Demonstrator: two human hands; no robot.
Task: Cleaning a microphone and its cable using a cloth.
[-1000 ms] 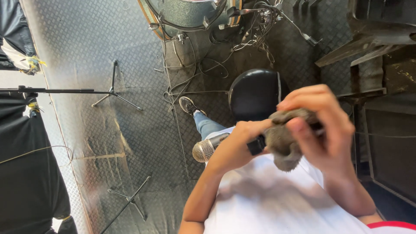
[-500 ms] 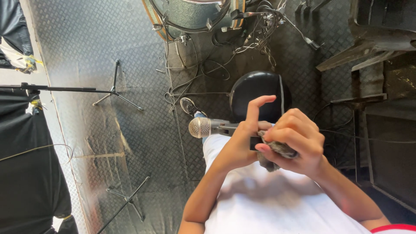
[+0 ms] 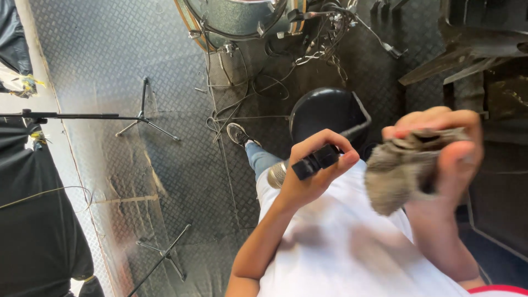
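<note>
At the far left, a microphone stand (image 3: 144,113) is seen on the metal tread-plate floor (image 3: 99,66), with a second stand (image 3: 162,256) lower down; neither is touched. Further right, a drum (image 3: 236,16) and a tangle of cables (image 3: 308,49) lie at the top, and a round black stool (image 3: 324,110) is set just beyond the knees.

The step in hand is judged to be the cleaning of a microphone (image 3: 300,166), with the wiping paused. The microphone is gripped by the left hand (image 3: 313,170), closed around its dark body at chest height, the silver grille pointing left and downward, the wrist bent inward and the forearm raised from the lower left. To the right, a grey cloth (image 3: 396,176) is pinched in the right hand (image 3: 440,154), fingers curled over the top and thumb beneath; the cloth is blurred, so its exact make cannot be told. Hand and cloth are held apart from the microphone. The next move is judged to call for the cloth to be brought back to the grille while the left hand's grip is kept steady.
</note>
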